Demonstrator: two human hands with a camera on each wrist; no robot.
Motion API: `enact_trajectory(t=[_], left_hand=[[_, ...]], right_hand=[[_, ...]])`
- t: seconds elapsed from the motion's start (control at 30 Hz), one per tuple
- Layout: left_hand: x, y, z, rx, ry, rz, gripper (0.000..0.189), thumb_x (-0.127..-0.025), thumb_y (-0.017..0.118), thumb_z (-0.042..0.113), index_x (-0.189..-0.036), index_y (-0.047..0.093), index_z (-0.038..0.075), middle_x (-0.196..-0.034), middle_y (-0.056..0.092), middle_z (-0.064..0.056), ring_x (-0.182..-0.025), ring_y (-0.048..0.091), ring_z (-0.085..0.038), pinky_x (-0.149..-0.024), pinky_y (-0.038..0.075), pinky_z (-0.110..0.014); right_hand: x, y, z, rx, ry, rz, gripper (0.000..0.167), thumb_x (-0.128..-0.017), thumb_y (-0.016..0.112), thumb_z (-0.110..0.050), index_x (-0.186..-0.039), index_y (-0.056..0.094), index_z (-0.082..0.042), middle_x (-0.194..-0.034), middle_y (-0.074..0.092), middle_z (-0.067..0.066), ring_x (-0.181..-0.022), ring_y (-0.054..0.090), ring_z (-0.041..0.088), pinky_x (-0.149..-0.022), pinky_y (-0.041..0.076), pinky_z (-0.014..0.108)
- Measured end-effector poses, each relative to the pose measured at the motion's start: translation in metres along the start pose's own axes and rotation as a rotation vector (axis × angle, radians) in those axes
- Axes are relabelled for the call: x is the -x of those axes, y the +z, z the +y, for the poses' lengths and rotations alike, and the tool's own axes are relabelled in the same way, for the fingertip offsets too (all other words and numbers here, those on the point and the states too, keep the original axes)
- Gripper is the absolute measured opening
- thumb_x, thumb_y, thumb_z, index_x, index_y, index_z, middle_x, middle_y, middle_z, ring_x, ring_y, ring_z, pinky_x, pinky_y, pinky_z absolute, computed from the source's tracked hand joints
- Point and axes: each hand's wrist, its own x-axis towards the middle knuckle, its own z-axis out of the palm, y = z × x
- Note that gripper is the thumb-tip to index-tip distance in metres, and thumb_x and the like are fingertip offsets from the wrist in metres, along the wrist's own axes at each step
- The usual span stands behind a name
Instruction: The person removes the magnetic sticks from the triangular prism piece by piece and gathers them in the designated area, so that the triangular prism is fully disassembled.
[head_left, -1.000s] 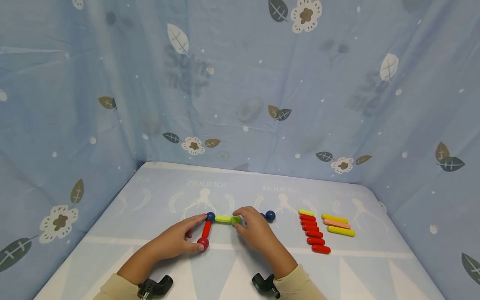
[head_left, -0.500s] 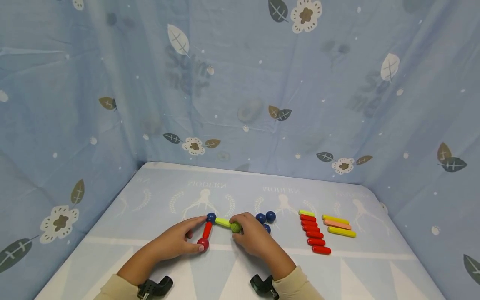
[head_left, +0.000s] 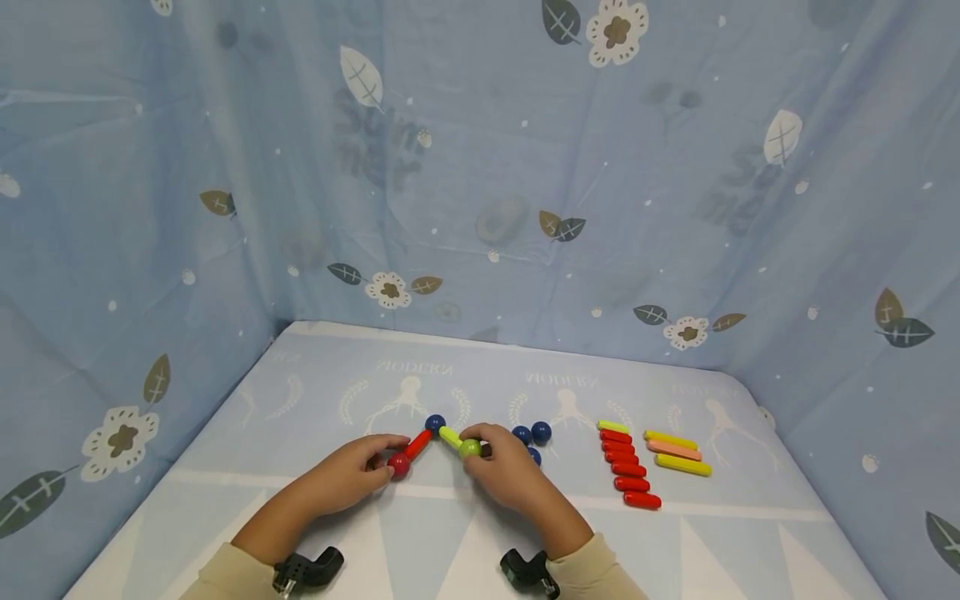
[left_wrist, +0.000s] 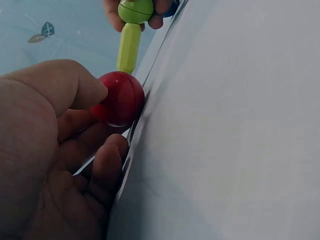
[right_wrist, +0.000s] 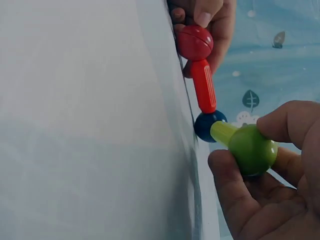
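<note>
A bent chain lies on the table: a red ball (head_left: 399, 465), a red rod (head_left: 418, 444), a dark blue ball (head_left: 435, 425) at the far corner, a yellow-green rod (head_left: 450, 437) and a green ball (head_left: 470, 448). My left hand (head_left: 337, 479) pinches the red ball, its thumb (left_wrist: 90, 90) pressed on the near side. At the other end my right hand (head_left: 506, 467) holds the green ball between thumb and fingers, as the right wrist view shows. In the left wrist view, the red ball hides the red rod and the corner ball.
Several loose blue balls (head_left: 541, 432) sit just beyond my right hand, which partly covers one. Farther right lies a column of short red rods (head_left: 624, 468) topped by a yellow-green one (head_left: 612, 425). Beside it are two yellow rods (head_left: 682, 464) and an orange rod (head_left: 673, 449).
The chain's bend has narrowed, and its blue corner ball has shifted away and right. My left fingers have come off that ball. The red ball has moved slightly away and left.
</note>
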Motion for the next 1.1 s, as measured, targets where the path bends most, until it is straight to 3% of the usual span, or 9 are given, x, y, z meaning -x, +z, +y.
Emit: enact_trajectory(t=[0.13, 0.3, 0.53, 0.9, 1.1], left_hand=[[-0.0018, -0.0017, -0.0025, 0.016, 0.012, -0.004, 0.047, -0.097, 0.074, 0.021, -0.143, 0.062, 0.021, -0.096, 0.059, -0.001, -0.085, 0.053, -0.017, -0.067, 0.045, -0.028], [-0.0021, -0.0013, -0.0054, 0.034, 0.023, 0.003, 0.052, -0.091, 0.083, 0.028, -0.138, 0.065, 0.019, -0.097, 0.06, 0.0, -0.088, 0.053, -0.018, -0.069, 0.045, -0.027], [-0.0028, -0.0005, -0.0065, 0.012, 0.012, 0.026, 0.05, -0.09, 0.084, 0.027, -0.136, 0.067, 0.021, -0.099, 0.062, 0.003, -0.09, 0.055, -0.017, -0.072, 0.046, -0.027], [-0.0026, 0.0003, -0.0028, -0.012, -0.016, 0.044, 0.045, -0.087, 0.086, 0.023, -0.13, 0.07, 0.021, -0.099, 0.064, 0.004, -0.09, 0.056, -0.017, -0.073, 0.048, -0.028], [-0.0031, -0.0003, -0.0037, -0.016, -0.017, 0.054, 0.043, -0.087, 0.086, 0.024, -0.127, 0.071, 0.022, -0.1, 0.065, 0.005, -0.09, 0.057, -0.016, -0.074, 0.049, -0.029]], right_hand=[[-0.0004, 0.0007, -0.0012, -0.055, 0.017, 0.044, 0.027, -0.096, 0.069, -0.022, -0.123, 0.072, -0.023, -0.122, 0.066, 0.001, -0.097, 0.062, 0.015, -0.08, 0.053, 0.035], [-0.0009, 0.0012, -0.0019, -0.1, 0.024, 0.008, 0.024, -0.096, 0.074, -0.025, -0.12, 0.074, -0.027, -0.117, 0.069, 0.0, -0.096, 0.064, 0.015, -0.074, 0.054, 0.032], [0.0, 0.0003, -0.0032, -0.15, 0.065, -0.008, 0.025, -0.093, 0.078, -0.026, -0.118, 0.075, -0.023, -0.113, 0.071, 0.001, -0.093, 0.065, 0.015, -0.071, 0.054, 0.032], [0.0056, 0.0048, -0.0002, -0.06, 0.105, -0.037, 0.02, -0.094, 0.078, -0.026, -0.115, 0.076, -0.024, -0.108, 0.07, -0.003, -0.091, 0.064, 0.015, -0.071, 0.054, 0.031], [0.0049, 0.0033, -0.002, -0.064, 0.09, -0.023, 0.023, -0.094, 0.078, -0.027, -0.117, 0.076, -0.024, -0.111, 0.071, -0.003, -0.093, 0.064, 0.015, -0.072, 0.055, 0.031]])
